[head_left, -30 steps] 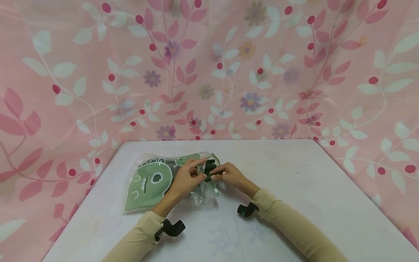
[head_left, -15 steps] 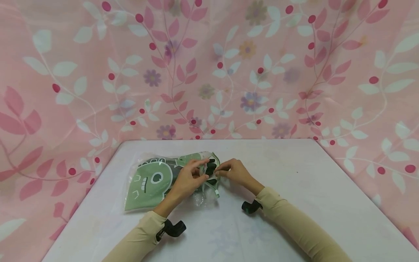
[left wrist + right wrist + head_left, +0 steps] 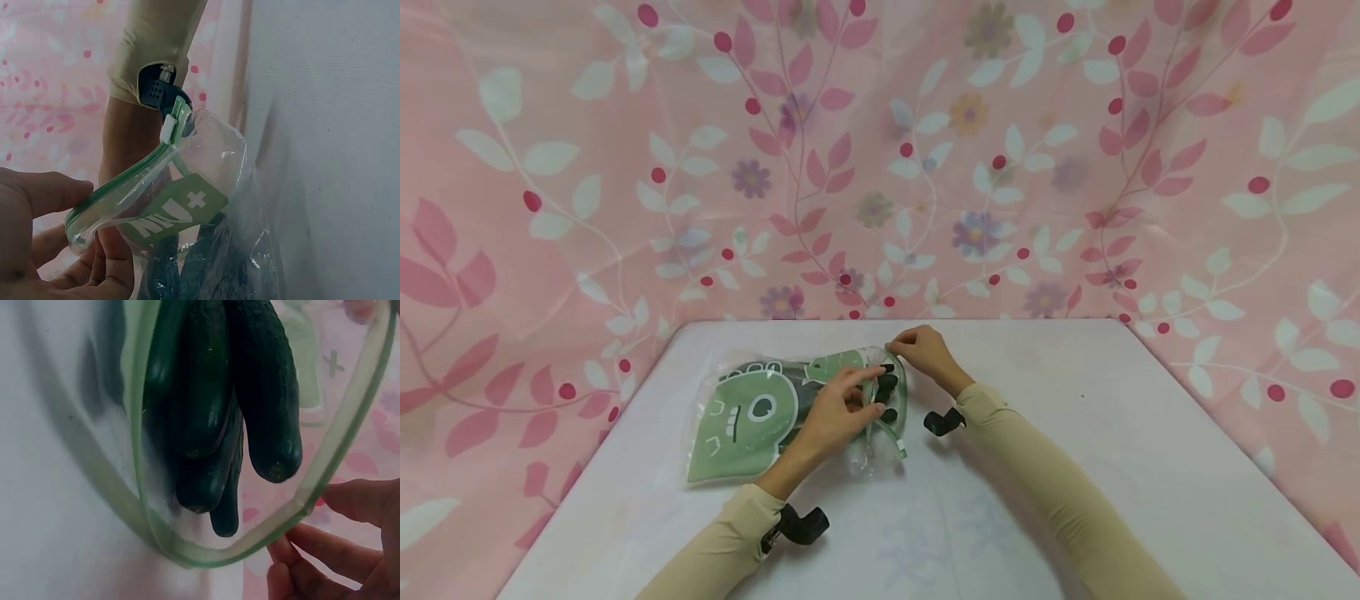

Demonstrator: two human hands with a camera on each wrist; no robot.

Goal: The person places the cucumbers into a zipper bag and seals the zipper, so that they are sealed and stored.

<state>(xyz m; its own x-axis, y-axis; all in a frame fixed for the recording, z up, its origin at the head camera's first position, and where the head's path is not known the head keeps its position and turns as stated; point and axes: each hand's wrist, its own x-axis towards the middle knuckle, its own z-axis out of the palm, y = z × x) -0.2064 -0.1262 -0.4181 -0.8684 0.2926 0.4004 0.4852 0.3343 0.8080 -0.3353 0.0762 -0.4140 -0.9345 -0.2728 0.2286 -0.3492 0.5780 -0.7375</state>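
Observation:
A clear zip bag [image 3: 741,429] with a green cartoon print lies on the table, its mouth gaping to the right. Inside are several dark green cucumbers [image 3: 206,375], their ends towards the opening in the right wrist view. My left hand [image 3: 842,408] pinches the green zip rim [image 3: 119,178] between thumb and fingers. A white slider [image 3: 167,128] sits at one end of that zip. My right hand [image 3: 925,350] is at the mouth's far corner, thumb and fingers pinching the rim in the right wrist view. My left hand covers part of the print.
A white table [image 3: 1075,500] lies under the bag. Behind it hangs a pink floral cloth [image 3: 880,167]. Black wrist cameras [image 3: 803,525] stick out from both sleeves, low over the tabletop.
My right hand has left the cucumber ends, moved away from me and reached the far corner of the bag's mouth. My left hand has stayed nearly in place on the rim.

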